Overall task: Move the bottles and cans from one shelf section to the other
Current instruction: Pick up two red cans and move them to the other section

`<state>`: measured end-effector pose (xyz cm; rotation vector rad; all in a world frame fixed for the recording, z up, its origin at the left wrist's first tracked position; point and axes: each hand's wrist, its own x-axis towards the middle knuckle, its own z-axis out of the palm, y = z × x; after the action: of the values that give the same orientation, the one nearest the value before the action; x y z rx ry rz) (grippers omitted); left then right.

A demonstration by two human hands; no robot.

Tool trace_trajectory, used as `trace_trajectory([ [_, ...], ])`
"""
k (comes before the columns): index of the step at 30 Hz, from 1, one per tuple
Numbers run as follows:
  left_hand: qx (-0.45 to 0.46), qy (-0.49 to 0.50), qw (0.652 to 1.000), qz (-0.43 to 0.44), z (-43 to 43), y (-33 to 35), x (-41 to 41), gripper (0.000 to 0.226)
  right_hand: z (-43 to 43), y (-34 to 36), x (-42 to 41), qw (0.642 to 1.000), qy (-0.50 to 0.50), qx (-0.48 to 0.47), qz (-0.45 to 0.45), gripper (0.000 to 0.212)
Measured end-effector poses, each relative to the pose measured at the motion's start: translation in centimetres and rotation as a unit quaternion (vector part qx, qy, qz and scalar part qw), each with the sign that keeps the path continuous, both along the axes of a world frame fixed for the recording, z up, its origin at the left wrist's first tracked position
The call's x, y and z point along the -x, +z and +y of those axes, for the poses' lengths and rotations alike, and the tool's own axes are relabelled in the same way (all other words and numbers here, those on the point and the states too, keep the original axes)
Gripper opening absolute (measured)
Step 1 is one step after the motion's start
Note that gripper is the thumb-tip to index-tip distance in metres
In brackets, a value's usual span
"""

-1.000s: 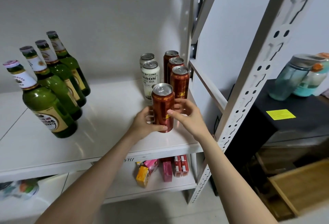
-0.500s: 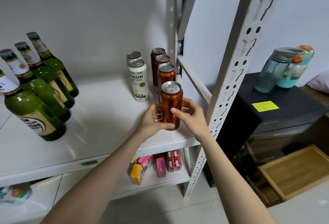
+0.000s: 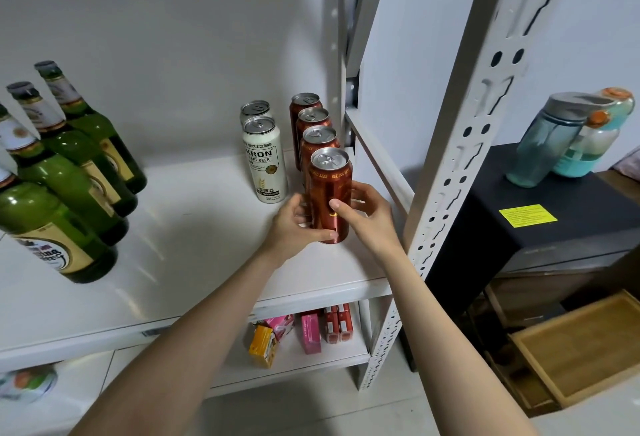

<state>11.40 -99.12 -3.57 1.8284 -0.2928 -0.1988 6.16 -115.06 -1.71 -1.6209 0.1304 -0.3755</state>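
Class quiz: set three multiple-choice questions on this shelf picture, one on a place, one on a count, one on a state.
1. The white KRON beer can stands: A) left of the row of red-brown metal cans B) right of it C) on top of it.
2. Red-brown cans in view: A) two B) four C) six.
3. The front red-brown can is: A) lying down B) upright in both hands C) crushed.
Key: 1A, beside their row; 2B, four lids line up; 3B, left hand and right hand curl round it.
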Motion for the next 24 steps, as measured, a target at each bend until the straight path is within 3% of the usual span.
trace_trajectory([
  [7, -0.005, -0.010, 1.000, -0.001, 0.1, 0.0, 0.0, 0.082, -0.2, -0.3, -0.2, 1.000, 0.004, 0.006, 0.001, 0.040],
  [13, -0.038, 0.018, 0.999, -0.016, -0.1, 0.3, 0.7, 0.064, -0.1, -0.2, 0.0, 1.000, 0.005, -0.004, 0.008, 0.039],
  [19, -0.129, 0.056, 0.987, -0.076, 0.6, 0.0, 2.3, 0.060, 0.5, -0.2, 1.3, 0.997, -0.056, 0.013, 0.048, 0.045],
  [24, -0.263, 0.057, 0.945, -0.183, 3.6, 0.0, 4.7, 0.061, 1.7, -0.9, 4.3, 0.982, -0.096, 0.149, 0.057, 0.054],
])
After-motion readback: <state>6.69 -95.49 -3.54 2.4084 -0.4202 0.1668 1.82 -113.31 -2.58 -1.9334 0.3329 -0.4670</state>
